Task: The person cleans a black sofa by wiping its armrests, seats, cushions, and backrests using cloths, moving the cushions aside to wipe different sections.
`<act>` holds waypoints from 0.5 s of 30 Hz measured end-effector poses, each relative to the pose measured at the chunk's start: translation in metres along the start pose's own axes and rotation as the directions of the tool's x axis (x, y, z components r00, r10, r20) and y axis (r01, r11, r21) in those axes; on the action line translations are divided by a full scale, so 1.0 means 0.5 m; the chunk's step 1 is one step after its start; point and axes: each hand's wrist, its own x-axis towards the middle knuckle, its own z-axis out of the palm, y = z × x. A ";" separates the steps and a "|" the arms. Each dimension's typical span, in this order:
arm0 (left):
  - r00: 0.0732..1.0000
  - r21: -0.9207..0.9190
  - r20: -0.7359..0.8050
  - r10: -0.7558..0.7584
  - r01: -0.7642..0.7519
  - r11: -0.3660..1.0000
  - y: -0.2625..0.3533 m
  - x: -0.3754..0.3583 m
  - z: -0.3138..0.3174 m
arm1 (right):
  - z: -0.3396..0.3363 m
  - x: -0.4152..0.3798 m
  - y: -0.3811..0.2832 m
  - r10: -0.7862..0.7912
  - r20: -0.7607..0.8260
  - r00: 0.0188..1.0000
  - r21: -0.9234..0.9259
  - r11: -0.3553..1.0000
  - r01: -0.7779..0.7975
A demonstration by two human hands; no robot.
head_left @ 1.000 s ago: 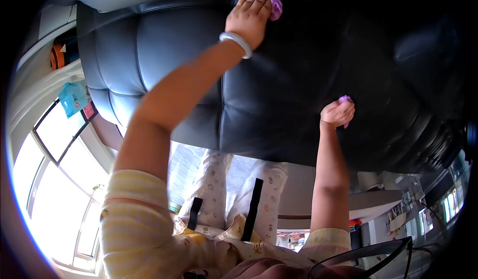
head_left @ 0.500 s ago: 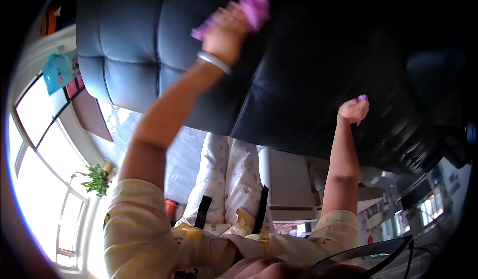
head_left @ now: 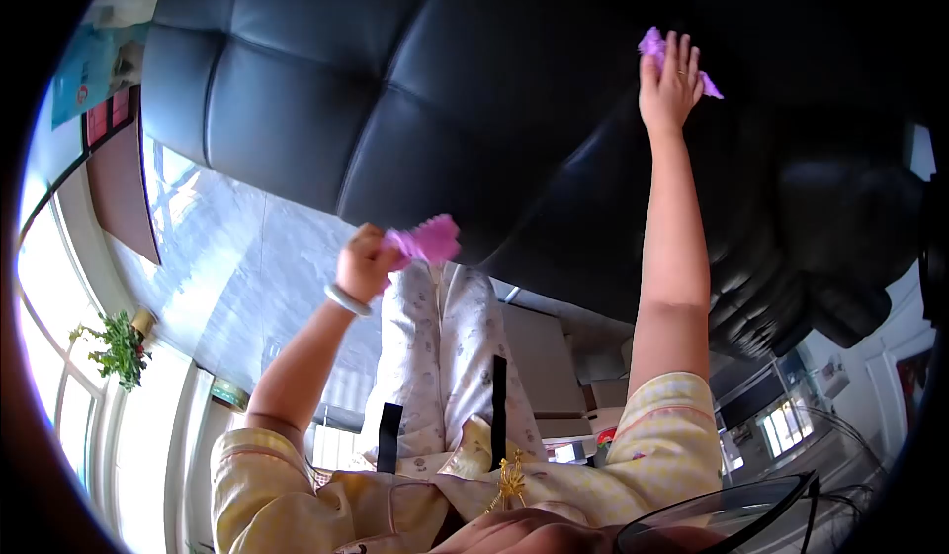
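My left hand point(head_left: 364, 260), with a pale bracelet at the wrist, is closed round a crumpled pink-purple cloth point(head_left: 429, 240). It hangs in front of the near edge of a black padded leather sofa point(head_left: 287, 109), above my legs, and the cloth is slightly blurred. Farther out, my right hand point(head_left: 672, 89) lies with its fingers stretched and spread over a second purple cloth point(head_left: 652, 46) on the dark leather. That cloth's ends stick out on both sides of the hand; its middle is hidden under the palm.
My legs in patterned white trousers point(head_left: 410, 356) stand at the sofa's front edge. Glossy grey floor point(head_left: 227, 228) shows to the left. A potted plant point(head_left: 121, 348) is by the bright windows, and a blue bag point(head_left: 84, 80) at the upper left. Dark glasses point(head_left: 722, 519) intrude at the bottom.
My left hand has drawn back from the sofa top towards my body with its cloth. My right hand has reached farther out, its fingers going from curled to spread. The view has shifted.
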 end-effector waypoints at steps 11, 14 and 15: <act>0.469 -0.544 -0.775 -0.423 -0.154 0.825 -0.072 0.119 -0.319 | 0.015 -0.043 -0.625 -0.488 -0.115 0.865 0.556 0.690 0.463; 0.434 -0.175 -0.888 -0.153 -0.009 0.985 -0.080 0.175 -0.358 | 0.027 -0.261 -0.726 -0.770 0.033 0.637 0.526 0.556 0.644; 0.468 0.033 -0.884 -0.001 0.065 0.997 -0.101 0.189 -0.367 | 0.031 -0.294 -0.714 -0.768 0.006 0.641 0.540 0.542 0.644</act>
